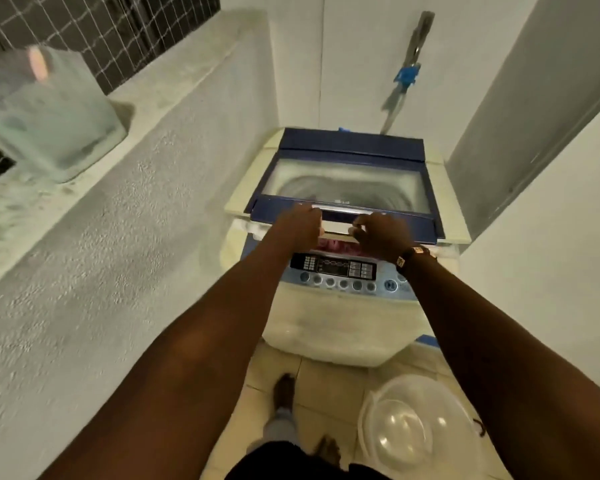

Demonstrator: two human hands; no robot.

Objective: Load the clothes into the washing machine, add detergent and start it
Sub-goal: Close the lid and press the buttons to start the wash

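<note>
Gripping: left hand (300, 226) and right hand (381, 233), fingers curled on blue glass-windowed lid (347, 188) | lid partly raised over white top-loading washing machine (340, 327) | pink clothes (333, 247) inside, beneath lid | clear plastic basin (420, 427) on floor before machine.

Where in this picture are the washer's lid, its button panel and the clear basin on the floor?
lid (347, 183): head view, on its glass window.
button panel (336, 270): head view, on the dark display.
clear basin (413, 431): head view, on its bottom.

Bare arms — right-wrist bracelet (415, 257) — dark shorts (291, 462).
</note>
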